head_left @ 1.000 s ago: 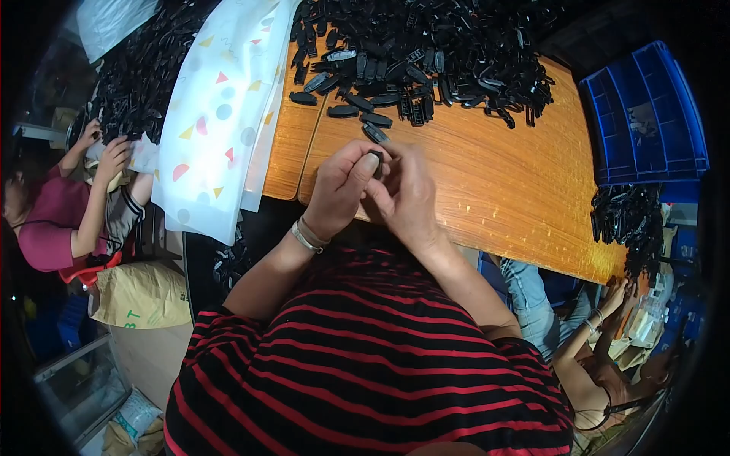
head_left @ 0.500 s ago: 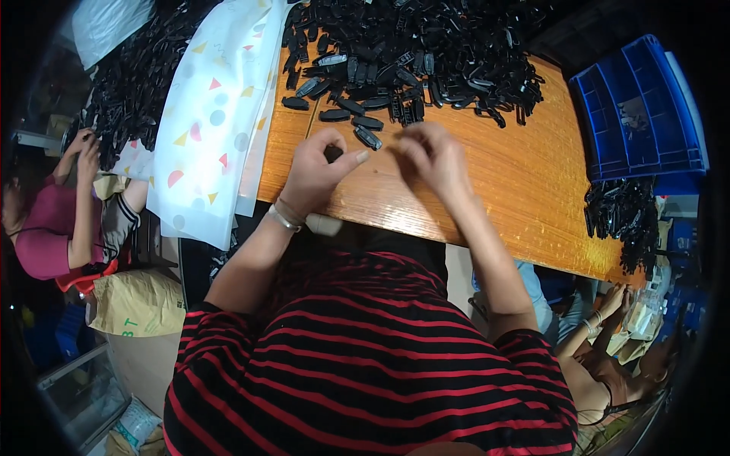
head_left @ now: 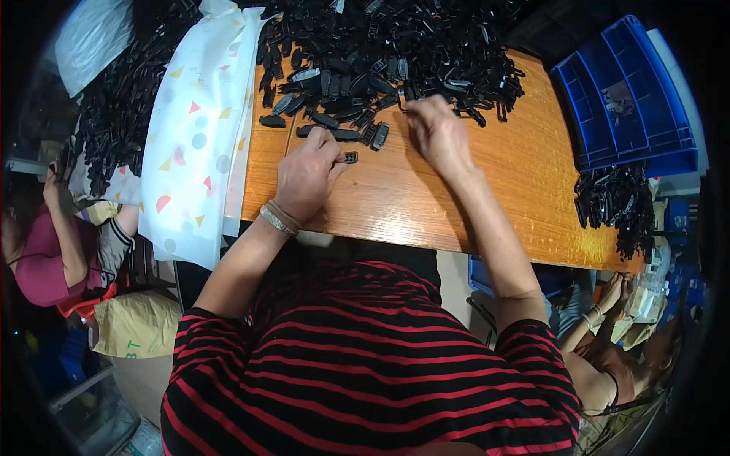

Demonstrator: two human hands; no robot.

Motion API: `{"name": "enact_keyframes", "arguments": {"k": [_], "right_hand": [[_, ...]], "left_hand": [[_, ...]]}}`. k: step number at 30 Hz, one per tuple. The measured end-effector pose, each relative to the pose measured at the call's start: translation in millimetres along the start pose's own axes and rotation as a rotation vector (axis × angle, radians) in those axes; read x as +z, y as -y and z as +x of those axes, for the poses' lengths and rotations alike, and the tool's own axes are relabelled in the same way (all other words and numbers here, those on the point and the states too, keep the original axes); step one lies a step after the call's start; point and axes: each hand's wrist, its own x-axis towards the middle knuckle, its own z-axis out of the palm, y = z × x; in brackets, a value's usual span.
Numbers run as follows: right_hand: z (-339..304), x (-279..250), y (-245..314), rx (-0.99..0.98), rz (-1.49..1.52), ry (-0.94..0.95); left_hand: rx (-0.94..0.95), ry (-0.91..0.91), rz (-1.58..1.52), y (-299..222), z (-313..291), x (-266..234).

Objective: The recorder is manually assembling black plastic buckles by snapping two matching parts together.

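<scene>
My left hand (head_left: pixel 307 173) is closed above the table near its front edge, its fingers pinching a small black plastic clip piece (head_left: pixel 350 157) whose open-framed end sticks out past the thumb. To the right, my right hand (head_left: pixel 442 138) reaches to the edge of a big pile of black plastic clip pieces (head_left: pixel 380 45). Its thumb and forefinger come together at a slim black clip frame (head_left: pixel 402 98). Between the hands lie a few loose oval pieces, one of them a glossy black clip (head_left: pixel 380 136).
The wooden table (head_left: pixel 395 205) carries white patterned plastic sheeting (head_left: pixel 190 144) on its left. A blue crate (head_left: pixel 627 99) stands at the right, with more black pieces (head_left: pixel 612 205) beside it. One person (head_left: pixel 57 251) works at the left; another person's hands (head_left: pixel 616 292) show at the lower right.
My left hand has turned palm down and now pinches a clip piece. My right hand has moved to the pile's edge. The whole view has shifted slightly.
</scene>
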Motion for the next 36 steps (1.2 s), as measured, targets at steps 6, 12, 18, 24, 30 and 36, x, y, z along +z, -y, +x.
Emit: {"name": "enact_keyframes", "arguments": {"k": [6,12,18,24,30,36], "right_hand": [[16,-11,-14,0.022,-0.384,0.05],[-5,-21,16,0.079,-0.173,0.279],[0,-28,6,0.119,0.032,0.189],[3,-22,-6,0.186,0.266,-0.039],[-24,-32,58,0.558,0.928,-0.005],[-65,-16,57,0.239,0.337,0.061]], "left_hand": [[0.018,0.025,-0.061,2,-4,4],[0.044,-0.018,-0.075,-2,-8,5],[0.038,0.039,-0.092,-5,-9,8],[-0.036,-0.013,-0.248,-7,-3,12],[-0.303,-0.069,-0.511,-7,-13,12],[-0.652,0.002,-1.146,-14,-8,9]]}}
